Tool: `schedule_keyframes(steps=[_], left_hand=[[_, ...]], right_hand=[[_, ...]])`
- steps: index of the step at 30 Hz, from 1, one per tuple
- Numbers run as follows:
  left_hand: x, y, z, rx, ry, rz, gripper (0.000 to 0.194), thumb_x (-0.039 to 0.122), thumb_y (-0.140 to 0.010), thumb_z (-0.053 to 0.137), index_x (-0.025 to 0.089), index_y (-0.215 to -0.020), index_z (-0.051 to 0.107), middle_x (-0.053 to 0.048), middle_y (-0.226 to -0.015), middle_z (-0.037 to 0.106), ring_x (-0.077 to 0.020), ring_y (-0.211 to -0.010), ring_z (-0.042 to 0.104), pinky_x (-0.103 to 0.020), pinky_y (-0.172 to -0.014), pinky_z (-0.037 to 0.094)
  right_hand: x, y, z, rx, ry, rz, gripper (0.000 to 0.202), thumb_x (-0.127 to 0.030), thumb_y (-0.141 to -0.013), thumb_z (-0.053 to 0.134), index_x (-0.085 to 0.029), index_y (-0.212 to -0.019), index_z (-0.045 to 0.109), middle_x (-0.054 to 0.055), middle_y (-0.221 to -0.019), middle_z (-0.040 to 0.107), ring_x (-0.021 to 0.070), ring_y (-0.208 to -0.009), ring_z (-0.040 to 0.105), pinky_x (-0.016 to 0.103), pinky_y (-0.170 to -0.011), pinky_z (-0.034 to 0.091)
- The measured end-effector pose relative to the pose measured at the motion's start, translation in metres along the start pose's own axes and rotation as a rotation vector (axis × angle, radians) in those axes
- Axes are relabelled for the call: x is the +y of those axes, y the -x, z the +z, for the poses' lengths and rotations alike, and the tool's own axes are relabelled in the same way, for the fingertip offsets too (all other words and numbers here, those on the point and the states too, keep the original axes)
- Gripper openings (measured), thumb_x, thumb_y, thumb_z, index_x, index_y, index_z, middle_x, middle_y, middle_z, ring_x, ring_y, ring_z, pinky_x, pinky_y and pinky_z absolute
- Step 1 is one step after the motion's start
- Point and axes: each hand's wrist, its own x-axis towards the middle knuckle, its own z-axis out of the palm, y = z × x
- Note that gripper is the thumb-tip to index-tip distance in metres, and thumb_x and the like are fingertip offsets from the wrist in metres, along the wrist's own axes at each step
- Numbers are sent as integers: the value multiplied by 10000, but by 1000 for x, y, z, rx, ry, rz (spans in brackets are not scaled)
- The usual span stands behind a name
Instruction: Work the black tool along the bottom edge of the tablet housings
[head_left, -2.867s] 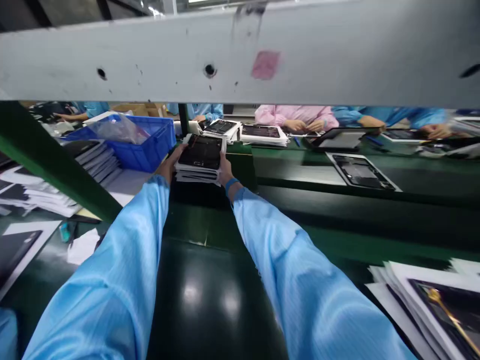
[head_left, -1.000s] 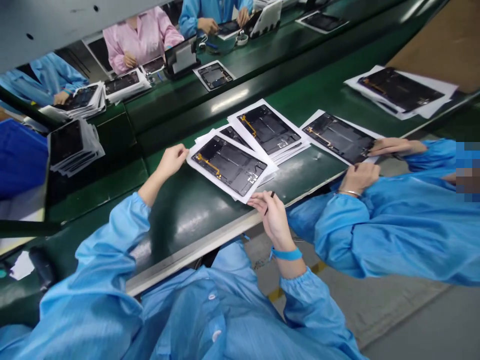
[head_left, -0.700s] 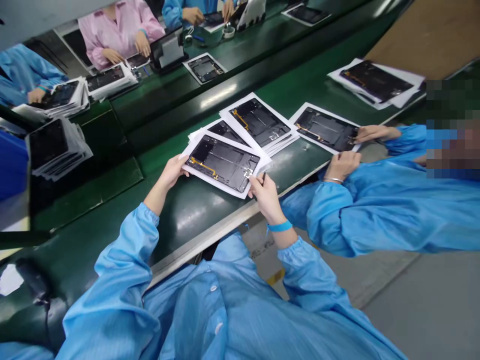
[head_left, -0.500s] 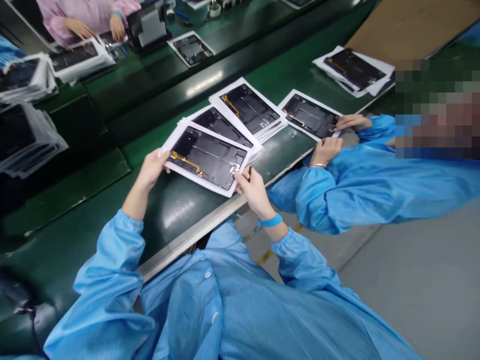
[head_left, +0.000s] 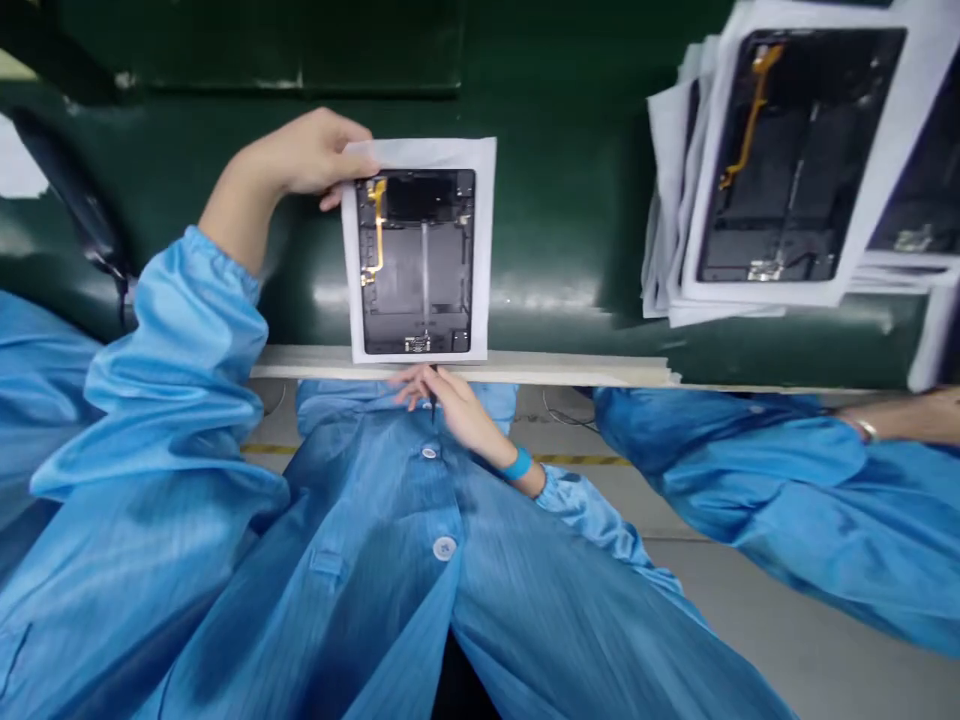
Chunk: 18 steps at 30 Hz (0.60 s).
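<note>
- Holding a slim dark tool (head_left: 433,398) between its fingers, the right hand (head_left: 459,408) sits just below the paper's near edge; whether it touches, I cannot tell.
- At the front of the green bench (head_left: 562,240), a dark tablet housing (head_left: 409,260) lies on a white sheet (head_left: 484,200), an orange strip (head_left: 379,235) along its left side.
- Pinching the sheet's far left corner: the left hand (head_left: 311,155).
- Well apart, to the right, a stack of similar housings (head_left: 795,180) on paper.
</note>
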Motion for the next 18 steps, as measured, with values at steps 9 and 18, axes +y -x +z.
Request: schedule_keyframes(steps=[9,18], left_hand=[[-1,98,87,385,-290,328,501,334,-1077,699,222,-1564,661,-146,-1565,621,-428,-1569,528,-644,-1361,408],[-41,164,197,407,-234,555,374,494,-1175,585,285,-1441,742,-107,-1460,758,-349,-1462,605,-547,-1231,468]], right_hand=[[-63,-37,-83,181,655,-490,593,-758,-1127,495,-242,-889,662,-9,-816,640,143,-702,602,304,-702,463],[-56,-58,-95,28,816,-498,488,-624,-1180,486,-252,-943,696,12,-866,708,190,-860,694,383,-914,543]])
